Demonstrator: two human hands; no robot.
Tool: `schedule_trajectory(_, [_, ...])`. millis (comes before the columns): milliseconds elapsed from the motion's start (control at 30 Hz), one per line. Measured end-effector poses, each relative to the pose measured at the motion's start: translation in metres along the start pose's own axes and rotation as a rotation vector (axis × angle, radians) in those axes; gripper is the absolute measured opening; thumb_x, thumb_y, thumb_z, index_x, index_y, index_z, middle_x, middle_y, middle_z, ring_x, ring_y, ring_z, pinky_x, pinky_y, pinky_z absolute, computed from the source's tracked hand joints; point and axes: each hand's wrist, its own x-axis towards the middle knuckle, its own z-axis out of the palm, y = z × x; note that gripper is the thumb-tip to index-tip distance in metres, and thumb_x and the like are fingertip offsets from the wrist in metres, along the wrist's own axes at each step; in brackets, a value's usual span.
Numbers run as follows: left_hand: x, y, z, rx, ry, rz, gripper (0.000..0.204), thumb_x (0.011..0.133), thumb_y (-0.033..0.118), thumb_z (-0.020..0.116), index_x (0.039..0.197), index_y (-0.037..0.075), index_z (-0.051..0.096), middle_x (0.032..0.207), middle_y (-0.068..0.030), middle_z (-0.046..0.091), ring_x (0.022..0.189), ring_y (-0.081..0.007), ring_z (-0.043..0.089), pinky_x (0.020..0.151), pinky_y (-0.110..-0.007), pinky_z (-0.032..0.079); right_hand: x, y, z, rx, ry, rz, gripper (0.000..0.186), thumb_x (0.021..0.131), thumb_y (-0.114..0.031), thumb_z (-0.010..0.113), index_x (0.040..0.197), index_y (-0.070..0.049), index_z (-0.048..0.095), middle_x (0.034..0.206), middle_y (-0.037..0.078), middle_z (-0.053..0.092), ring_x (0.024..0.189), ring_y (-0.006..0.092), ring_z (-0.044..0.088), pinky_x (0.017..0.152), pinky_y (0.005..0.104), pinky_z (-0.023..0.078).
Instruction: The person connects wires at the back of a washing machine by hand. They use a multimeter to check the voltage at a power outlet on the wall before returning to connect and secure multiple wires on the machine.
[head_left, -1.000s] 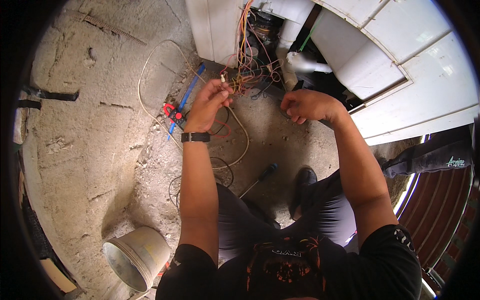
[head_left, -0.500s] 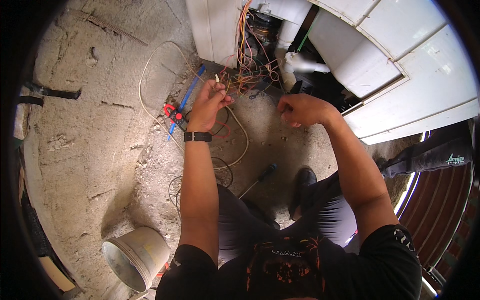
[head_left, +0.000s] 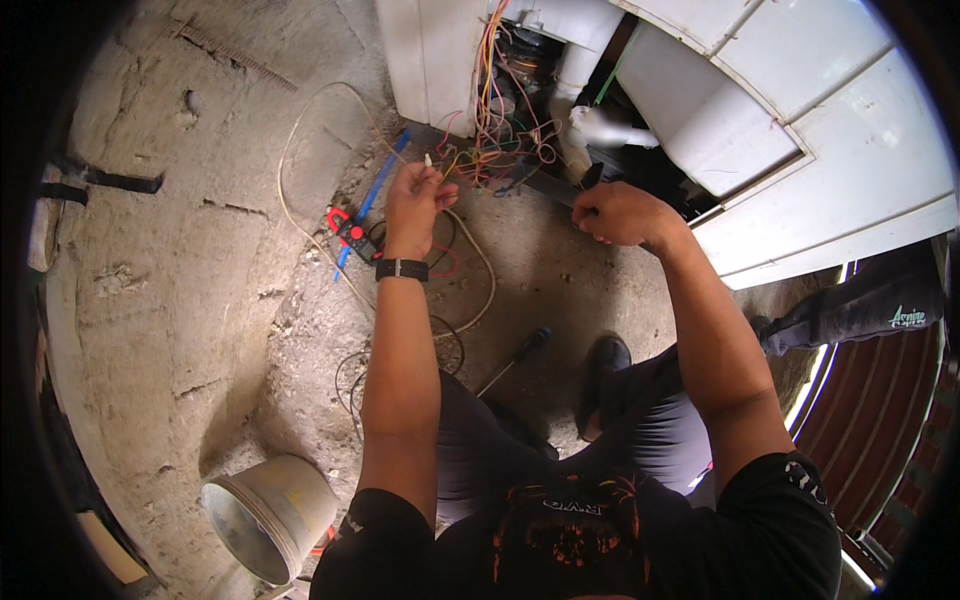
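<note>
My left hand point(head_left: 412, 208), wearing a dark wristband, is closed in a pinch by the loose wires. A small white tip point(head_left: 428, 160) of a cable sticks up past its fingers, and a yellow wire point(head_left: 449, 166) runs close to them. To the right, my right hand point(head_left: 622, 214) is closed, its fingers curled under; what it grips is mostly hidden. A dark flat strip point(head_left: 548, 188) reaches from near its fingers toward the wires. Beyond both hands hangs a tangle of orange, red and yellow wires point(head_left: 490, 150), below a white panel.
On the concrete floor lie a red-and-black clamp meter point(head_left: 352, 232), a blue strip point(head_left: 384, 178), a looped pale cable point(head_left: 281, 170) and a dark-handled screwdriver point(head_left: 530, 343). A dirty white bucket point(head_left: 290, 500) lies tilted at lower left. White pipes point(head_left: 578, 70) and a tiled counter point(head_left: 860, 160) stand ahead.
My right hand has shifted slightly right, and more of the dark strip shows beside it. My left hand has turned a little, its white tip moving slightly left.
</note>
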Motion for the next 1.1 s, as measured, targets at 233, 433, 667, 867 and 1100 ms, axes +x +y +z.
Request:
schedule_trajectory(233, [-0.006,0.014,0.000,-0.068,-0.035,-0.111,0.019,0.102,0.011,0.059,0.121,0.009,0.056,0.109,-0.0034,0.062,0.093,-0.0218,0.071,0.073,-0.033,0.054,0.014,0.019,0.015,-0.074,0.002,-0.221,0.027,0.088,-0.018,0.062,0.110,-0.004,0.071,0.093,0.011,0.073,0.090,0.0240,0.071,0.080,0.0365,0.055])
schedule_trajectory(433, [-0.013,0.025,-0.003,-0.042,-0.135,-0.137,0.021,0.100,0.017,0.063,0.119,0.011,0.058,0.107,-0.0012,0.064,0.091,-0.0203,0.072,0.072,-0.031,0.051,0.015,0.003,0.012,-0.101,-0.066,-0.187,0.026,0.089,-0.017,0.061,0.109,-0.004,0.071,0.096,0.011,0.073,0.090,0.0232,0.071,0.081,0.0363,0.055])
schedule_trajectory(667, [-0.018,0.029,-0.004,-0.030,-0.218,-0.126,0.022,0.100,0.019,0.064,0.120,0.011,0.059,0.106,0.0004,0.064,0.091,-0.0193,0.072,0.072,-0.029,0.050,0.008,-0.003,-0.004,0.085,-0.169,-0.001,0.026,0.094,-0.014,0.056,0.113,-0.001,0.066,0.094,0.010,0.070,0.084,0.0179,0.070,0.074,0.0336,0.057])
schedule_trajectory(867, [-0.020,0.030,-0.003,-0.035,-0.274,-0.112,0.022,0.101,0.019,0.063,0.121,0.009,0.059,0.108,0.0002,0.065,0.092,-0.0194,0.072,0.071,-0.027,0.050,-0.002,0.000,-0.018,0.510,-0.104,0.117,0.034,0.096,-0.014,0.051,0.127,0.001,0.056,0.100,0.013,0.067,0.086,0.0210,0.071,0.075,0.0332,0.060])
schedule_trajectory(1100, [-0.020,0.032,-0.006,-0.087,-0.307,-0.109,0.023,0.100,0.017,0.063,0.120,0.007,0.060,0.109,-0.0011,0.065,0.094,-0.0213,0.073,0.071,-0.028,0.052,-0.006,-0.004,-0.020,0.593,-0.101,0.066,0.035,0.097,-0.013,0.050,0.128,0.002,0.053,0.103,0.014,0.066,0.088,0.0224,0.071,0.077,0.0343,0.060])
